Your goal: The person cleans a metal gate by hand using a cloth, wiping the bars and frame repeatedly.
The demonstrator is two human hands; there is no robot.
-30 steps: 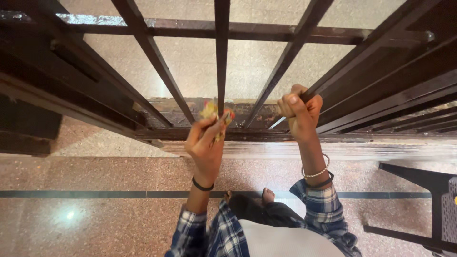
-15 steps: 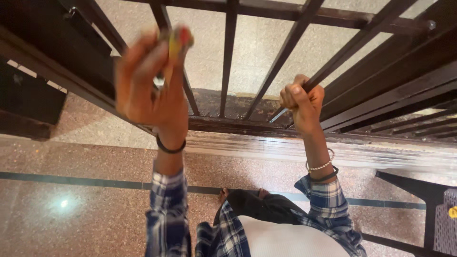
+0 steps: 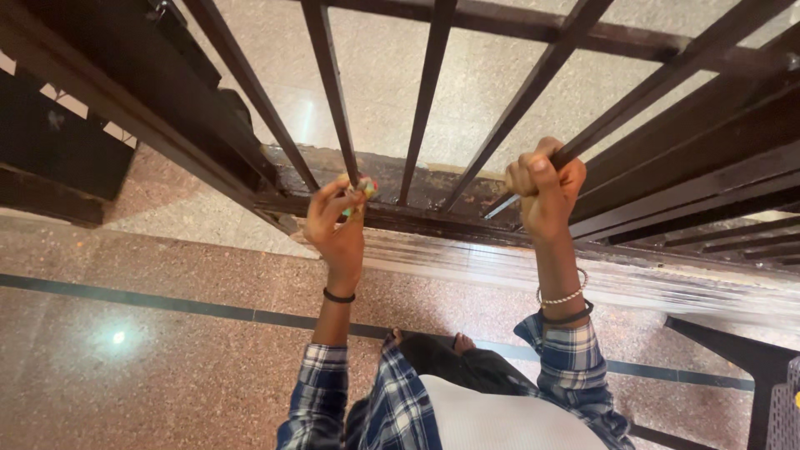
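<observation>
A dark brown metal window grille [image 3: 429, 92] with vertical bars stands in front of me above a worn sill [image 3: 392, 187]. My left hand [image 3: 335, 223] pinches a small crumpled multicoloured cloth [image 3: 360, 190] against the base of one bar, near the sill. My right hand [image 3: 543, 193] is clenched around a bar further right, just above the sill. Both wrists carry bands, and I wear a blue plaid shirt.
A speckled reddish stone floor [image 3: 150, 367] with a dark inlaid stripe lies below. A black plastic chair [image 3: 754, 367] stands at the lower right. A dark open window shutter [image 3: 75, 108] juts out at the upper left. My feet [image 3: 425, 342] show below.
My left hand with the cloth rose high up a left bar half a second ago, then came down to the bar's base near the sill. The right hand kept its hold.
</observation>
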